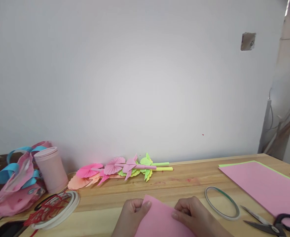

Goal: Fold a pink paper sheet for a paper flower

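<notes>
A sheet of pink paper (159, 219) is held up between my two hands at the bottom middle, one corner pointing up and its lower part cut off by the frame. My left hand (135, 214) pinches its left edge, thumb on the near face. On the upper right edge, my right hand (193, 214) grips the paper between thumb and curled fingers. To the right of that hand lie a roll of narrow tape (222, 203) and open black-handled scissors (270, 227).
Folded paper flowers (115, 166) lie along the wall. Pink sheets (263, 187) over green ones rest at the right. A pink cup (51, 171), a pink bag (19, 187), white rings (61, 212) with red netting and a phone (9, 228) stand or lie at the left.
</notes>
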`<act>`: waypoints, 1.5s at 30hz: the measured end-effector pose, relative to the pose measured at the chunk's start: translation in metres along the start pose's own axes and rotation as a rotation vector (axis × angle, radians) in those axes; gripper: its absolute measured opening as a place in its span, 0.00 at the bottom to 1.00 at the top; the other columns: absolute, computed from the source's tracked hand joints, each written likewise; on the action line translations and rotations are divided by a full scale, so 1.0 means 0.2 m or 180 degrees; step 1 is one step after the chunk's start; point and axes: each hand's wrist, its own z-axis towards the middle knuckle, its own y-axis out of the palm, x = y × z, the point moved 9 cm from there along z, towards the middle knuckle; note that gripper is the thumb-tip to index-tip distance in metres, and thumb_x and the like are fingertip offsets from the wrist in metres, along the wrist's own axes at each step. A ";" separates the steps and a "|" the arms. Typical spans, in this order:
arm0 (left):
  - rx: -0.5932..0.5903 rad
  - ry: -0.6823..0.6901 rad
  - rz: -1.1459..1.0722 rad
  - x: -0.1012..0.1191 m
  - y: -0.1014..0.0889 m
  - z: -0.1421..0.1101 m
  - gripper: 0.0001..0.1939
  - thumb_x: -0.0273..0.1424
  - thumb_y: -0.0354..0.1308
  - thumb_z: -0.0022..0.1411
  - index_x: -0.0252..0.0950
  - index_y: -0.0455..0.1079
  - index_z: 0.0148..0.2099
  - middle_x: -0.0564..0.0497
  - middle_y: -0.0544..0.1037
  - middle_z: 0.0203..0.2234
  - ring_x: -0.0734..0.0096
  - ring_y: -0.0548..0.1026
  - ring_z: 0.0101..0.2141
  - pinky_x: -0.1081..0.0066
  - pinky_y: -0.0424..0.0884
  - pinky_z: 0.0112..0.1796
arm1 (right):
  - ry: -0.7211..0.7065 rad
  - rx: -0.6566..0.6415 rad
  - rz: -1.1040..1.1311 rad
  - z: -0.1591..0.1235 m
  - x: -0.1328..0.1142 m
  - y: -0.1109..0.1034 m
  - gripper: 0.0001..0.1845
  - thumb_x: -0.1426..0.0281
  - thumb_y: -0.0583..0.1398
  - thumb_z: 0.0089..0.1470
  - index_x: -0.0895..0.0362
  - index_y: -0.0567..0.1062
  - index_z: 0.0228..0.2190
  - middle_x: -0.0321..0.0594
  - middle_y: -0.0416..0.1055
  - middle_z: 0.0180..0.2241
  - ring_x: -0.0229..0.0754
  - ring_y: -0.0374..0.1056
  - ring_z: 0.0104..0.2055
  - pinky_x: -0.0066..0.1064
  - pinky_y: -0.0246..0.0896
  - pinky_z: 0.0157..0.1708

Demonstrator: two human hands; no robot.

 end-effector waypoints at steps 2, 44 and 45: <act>-0.0001 0.0041 0.0019 0.02 0.00 -0.01 0.21 0.46 0.50 0.48 0.33 0.58 0.18 0.56 0.56 0.14 0.77 0.53 0.18 0.74 0.48 0.20 | -0.0028 0.0004 -0.0047 0.00 0.00 0.00 0.11 0.66 0.55 0.44 0.61 0.72 0.20 0.30 0.57 0.16 0.32 0.51 0.21 0.24 0.42 0.19; -0.0291 -0.0208 -0.0731 -0.03 0.04 0.00 0.21 0.44 0.58 0.42 0.27 0.71 0.23 0.47 0.74 0.18 0.74 0.66 0.18 0.75 0.56 0.21 | 0.0043 -0.0228 0.0066 -0.03 -0.02 -0.01 0.08 0.69 0.56 0.41 0.59 0.72 0.19 0.28 0.54 0.15 0.30 0.49 0.19 0.22 0.39 0.16; -0.0303 -0.0207 -0.0729 -0.02 0.05 0.00 0.20 0.44 0.58 0.42 0.27 0.71 0.23 0.47 0.74 0.18 0.74 0.65 0.18 0.75 0.56 0.21 | 0.0009 -0.0196 0.0030 -0.03 -0.02 -0.01 0.08 0.69 0.56 0.42 0.59 0.71 0.18 0.28 0.53 0.14 0.30 0.48 0.19 0.22 0.39 0.16</act>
